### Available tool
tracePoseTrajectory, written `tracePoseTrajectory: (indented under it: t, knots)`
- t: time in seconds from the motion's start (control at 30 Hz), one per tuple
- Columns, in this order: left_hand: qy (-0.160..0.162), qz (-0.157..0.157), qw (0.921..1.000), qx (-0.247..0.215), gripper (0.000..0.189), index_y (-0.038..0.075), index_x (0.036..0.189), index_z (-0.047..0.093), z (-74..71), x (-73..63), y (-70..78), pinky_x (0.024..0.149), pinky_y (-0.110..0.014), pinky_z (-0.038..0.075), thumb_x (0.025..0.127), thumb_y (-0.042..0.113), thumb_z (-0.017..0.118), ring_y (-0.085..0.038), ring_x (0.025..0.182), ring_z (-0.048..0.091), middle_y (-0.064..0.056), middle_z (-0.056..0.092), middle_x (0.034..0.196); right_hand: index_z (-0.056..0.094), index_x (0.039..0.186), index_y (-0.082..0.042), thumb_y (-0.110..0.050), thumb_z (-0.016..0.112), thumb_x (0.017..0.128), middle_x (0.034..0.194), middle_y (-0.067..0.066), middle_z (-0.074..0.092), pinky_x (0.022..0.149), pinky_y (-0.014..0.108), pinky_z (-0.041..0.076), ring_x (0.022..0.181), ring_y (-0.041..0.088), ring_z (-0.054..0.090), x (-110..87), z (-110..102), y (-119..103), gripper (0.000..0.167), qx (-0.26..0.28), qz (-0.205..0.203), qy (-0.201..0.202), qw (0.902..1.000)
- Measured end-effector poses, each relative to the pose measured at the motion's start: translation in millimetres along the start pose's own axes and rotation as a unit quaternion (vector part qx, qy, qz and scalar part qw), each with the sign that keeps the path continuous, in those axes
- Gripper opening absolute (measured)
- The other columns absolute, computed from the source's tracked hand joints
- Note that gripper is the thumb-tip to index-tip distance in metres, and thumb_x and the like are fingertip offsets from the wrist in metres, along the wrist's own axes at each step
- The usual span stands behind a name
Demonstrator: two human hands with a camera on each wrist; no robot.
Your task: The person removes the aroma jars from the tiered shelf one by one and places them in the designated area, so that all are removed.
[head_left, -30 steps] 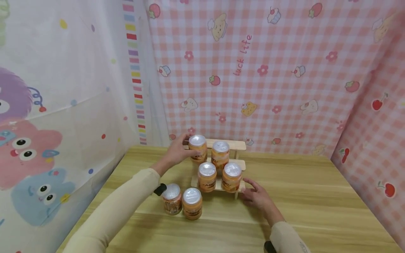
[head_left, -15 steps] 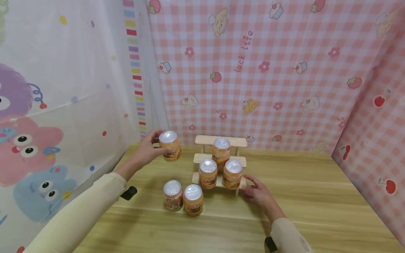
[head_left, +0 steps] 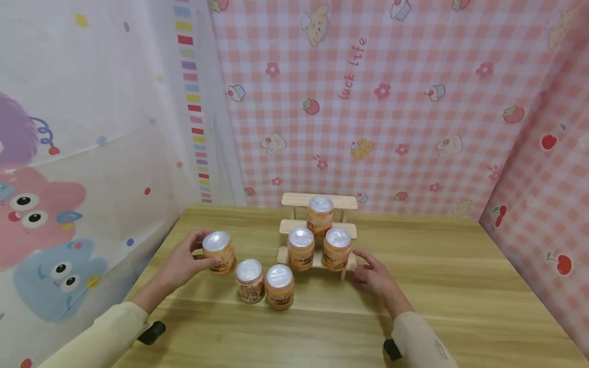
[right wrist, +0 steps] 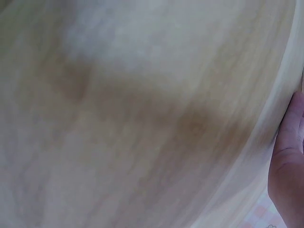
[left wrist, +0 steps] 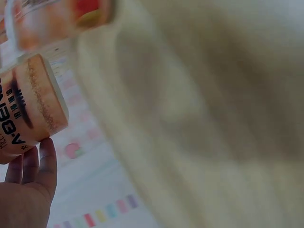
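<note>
My left hand (head_left: 186,258) grips an orange can (head_left: 220,253) with a silver lid, thumb across its front and fingers behind. The can is upright, low over the tabletop, left of two similar cans. In the left wrist view, fingertips press against the orange printed can (left wrist: 33,109). A small wooden three-step rack (head_left: 318,201) carries several more cans: one can (head_left: 319,217) on the middle step, with a left can (head_left: 301,249) and a right can (head_left: 337,249) on the lowest. My right hand (head_left: 375,278) touches the lowest step's right end, index finger extended.
A left can (head_left: 250,281) and a right can (head_left: 279,287) stand side by side on the wooden table (head_left: 437,286), in front of the rack. A pink checked cloth (head_left: 391,117) hangs behind, and a white cartoon cloth (head_left: 129,92) hangs at the left.
My left hand has taken one can off the rack's middle step and carried it left, then down toward the table. The right hand has stayed at the rack's right end.
</note>
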State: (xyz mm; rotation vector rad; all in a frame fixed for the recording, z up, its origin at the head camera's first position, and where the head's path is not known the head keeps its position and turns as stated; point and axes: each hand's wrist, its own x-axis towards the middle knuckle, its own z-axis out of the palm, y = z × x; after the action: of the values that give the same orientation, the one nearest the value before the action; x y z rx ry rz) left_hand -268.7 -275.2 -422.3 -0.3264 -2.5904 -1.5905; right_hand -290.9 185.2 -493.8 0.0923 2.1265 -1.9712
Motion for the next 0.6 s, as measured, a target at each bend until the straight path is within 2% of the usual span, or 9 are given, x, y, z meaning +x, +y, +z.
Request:
tracePoseTrajectory:
  t: [0.17, 0.3, 0.5, 0.6]
  knots:
    - [0.02, -0.015, 0.9997, -0.007, 0.073, -0.004, 0.138, 0.042, 5.6, -19.2, -20.9, 0.085, -0.026, 0.053, 0.08, 0.012, 0.085, -0.037, 0.116, 0.055, -0.023, 0.053, 0.129, 0.036, 0.15, -0.005, -0.01, 0.056, 0.101, 0.128, 0.028, 0.052, 0.089, 0.047, 0.054, 0.102, 0.028, 0.062, 0.7, 0.6, -2.9, 0.053, 0.001, -0.001, 0.004, 1.0]
    - [0.025, -0.024, 0.9993, -0.012, 0.075, -0.003, 0.138, 0.042, 11.6, -28.5, -28.7, 0.087, -0.027, 0.052, 0.079, 0.012, 0.085, -0.037, 0.117, 0.055, -0.023, 0.053, 0.129, 0.037, 0.15, -0.006, -0.01, 0.056, 0.101, 0.129, 0.029, 0.052, 0.089, 0.046, 0.054, 0.103, 0.029, 0.062, 0.7, 0.3, -1.4, 0.053, -0.006, 0.004, 0.005, 1.0]
    - [0.033, -0.02, 0.9988, -0.03, 0.076, -0.004, 0.138, 0.041, 18.4, -32.2, -33.9, 0.09, -0.03, 0.052, 0.078, 0.01, 0.085, -0.037, 0.118, 0.052, -0.023, 0.052, 0.129, 0.035, 0.151, -0.004, -0.01, 0.056, 0.101, 0.128, 0.029, 0.052, 0.087, 0.047, 0.055, 0.1, 0.028, 0.063, 1.7, 1.0, 0.9, 0.054, -0.003, 0.0, 0.002, 1.0]
    - [0.025, -0.025, 0.9989, -0.031, 0.076, -0.005, 0.137, 0.041, 22.1, -32.3, -39.2, 0.09, -0.03, 0.052, 0.078, 0.008, 0.085, -0.039, 0.118, 0.052, -0.024, 0.051, 0.129, 0.035, 0.151, -0.004, -0.01, 0.057, 0.101, 0.127, 0.028, 0.053, 0.087, 0.047, 0.055, 0.099, 0.028, 0.063, 1.8, 1.8, 0.7, 0.055, 0.002, -0.004, 0.002, 1.0]
